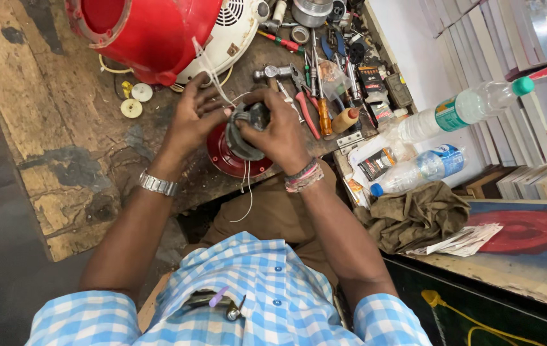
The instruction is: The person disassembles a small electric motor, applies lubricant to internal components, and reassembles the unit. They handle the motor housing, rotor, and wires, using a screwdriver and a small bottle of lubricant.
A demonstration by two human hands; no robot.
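Note:
My left hand (pixel 193 118) and my right hand (pixel 280 131) meet over a small grey motor part (pixel 248 125) that sits on a round red base (pixel 225 157). Both hands grip the grey part, fingers curled round its sides. Thin white wires (pixel 248 192) hang down from it toward my lap. A metal watch is on my left wrist, and thread bands circle my right wrist. The underside of the grey part is hidden by my fingers.
A large red housing (pixel 151 29) and a white fan grille (pixel 232 25) lie at the top of the worn wooden bench (pixel 49 96). Pliers and screwdrivers (pixel 315 96) crowd the right. Two plastic bottles (pixel 453 112), a brown cloth (pixel 414 214) and stacked books (pixel 530 77) are further right.

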